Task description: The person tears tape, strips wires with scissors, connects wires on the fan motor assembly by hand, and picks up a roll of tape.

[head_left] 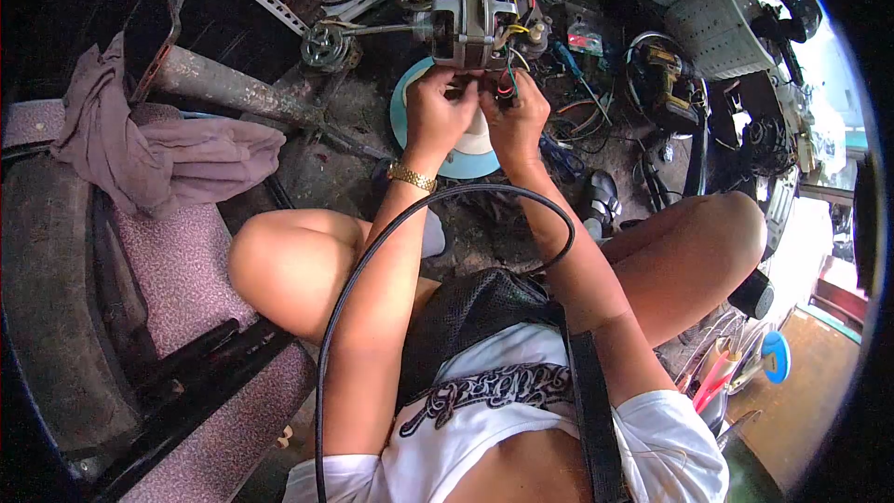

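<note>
An electric motor [475, 23] with a long shaft pointing left sits above a round light-blue base [477, 164]. Yellow, red and green wires [508, 84] come out at its right end. My left hand [441, 110], with a gold watch band at the wrist, is at the motor's lower edge, fingers drawn together. Close beside it, my right hand [518, 114] has its fingers bent around the wires under the motor's right end. What the fingertips of my left hand hold is too small and dark to make out.
A rusty metal tube [223, 82] and a mauve cloth [200, 154] are at the left. A blue screwdriver [582, 79], a yellow-black power drill [663, 84] and a perforated basket [722, 28] are at the right. A black cable [340, 317] arches across my forearms.
</note>
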A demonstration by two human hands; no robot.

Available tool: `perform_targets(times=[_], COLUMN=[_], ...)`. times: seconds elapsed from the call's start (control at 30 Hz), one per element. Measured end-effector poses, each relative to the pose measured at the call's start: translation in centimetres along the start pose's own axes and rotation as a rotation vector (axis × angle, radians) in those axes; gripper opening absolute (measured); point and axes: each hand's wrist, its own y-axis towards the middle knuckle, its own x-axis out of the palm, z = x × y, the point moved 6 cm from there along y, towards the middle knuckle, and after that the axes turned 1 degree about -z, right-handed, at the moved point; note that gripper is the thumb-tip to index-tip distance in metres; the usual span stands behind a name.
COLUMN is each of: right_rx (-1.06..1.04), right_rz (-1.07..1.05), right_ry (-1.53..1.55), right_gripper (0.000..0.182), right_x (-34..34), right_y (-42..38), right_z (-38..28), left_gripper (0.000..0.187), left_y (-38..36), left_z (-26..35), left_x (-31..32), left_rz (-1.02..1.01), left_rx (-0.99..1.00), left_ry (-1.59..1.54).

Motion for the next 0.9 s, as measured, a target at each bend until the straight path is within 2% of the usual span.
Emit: perform_targets(times=[0.07, 0.13, 0.23, 0.3, 0.4, 0.47, 0.5, 0.57, 0.6, 0.7, 0.73, 0.83, 0.9], right_rx=[-0.14, -0.158, -0.212, -0.181, -0.229, -0.242, -0.252, -0.233, -0.215, -0.23, -0.212, -0.176, -0.164], right_rz=[-0.023, -0.035, -0.043, -0.13, -0.092, -0.1, -0.112, -0.115, -0.121, -0.086, -0.095, -0.117, -0.11], right_ry=[-0.032, -0.036, -0.01, -0.024, -0.026, -0.014, 0.0, -0.018, -0.039, 0.012, 0.007, 0.063, 0.042], right_gripper=[0.025, 0.026, 0.025, 0.024, 0.022, 0.021, 0.02, 0.02, 0.02, 0.019, 0.021, 0.025, 0.027], right_x=[0.1, 0.2, 0.1, 0.8, 0.8, 0.5, 0.5, 1.0, 1.1, 1.0, 1.0, 0.7, 0.8], right_y=[0.2, 0.3, 0.5, 0.6, 0.8, 1.0, 1.0, 0.9, 1.1, 1.1, 1.2, 1.3, 1.3], right_z=[-0.5, -0.4, -0.6, 0.0, 0.0, -0.2, -0.3, 0.1, 0.2, -0.3, -0.3, -0.6, -0.3], left_gripper=[0.026, 0.043, 0.05, 0.048, 0.048, 0.042, 0.042, 0.037, 0.028, 0.02, 0.011, 0.013, 0.016], left_y=[-0.4, -0.9, -1.0, -1.0, -0.9, -0.9, -1.0, -0.9, -0.9, -0.7, -0.6, -0.7, -0.6], left_z=[-0.5, 0.8, 1.8, 1.3, 0.9, 3.6, 3.5, 2.8, 2.6, 1.7, 1.2, 0.6, 0.8], left_x=[0.4, 0.5, 0.7, 0.6, 0.5, 0.4, 0.6, 0.7, 0.7, 0.4, 0.3, -0.3, -0.6], left_rz=[-0.017, -0.033, -0.019, -0.005, -0.012, -0.031, -0.033, 0.05, 0.079, 0.03, 0.004, -0.031, 0.0], left_rx=[-0.025, 0.043, 0.002, -0.065, -0.072, 0.136, 0.135, 0.029, 0.0, 0.002, 0.015, -0.101, -0.067], left_ry=[-0.083, -0.086, -0.018, -0.002, -0.179, 0.122, 0.124, 0.179, 0.177, 0.075, -0.009, -0.189, -0.115])
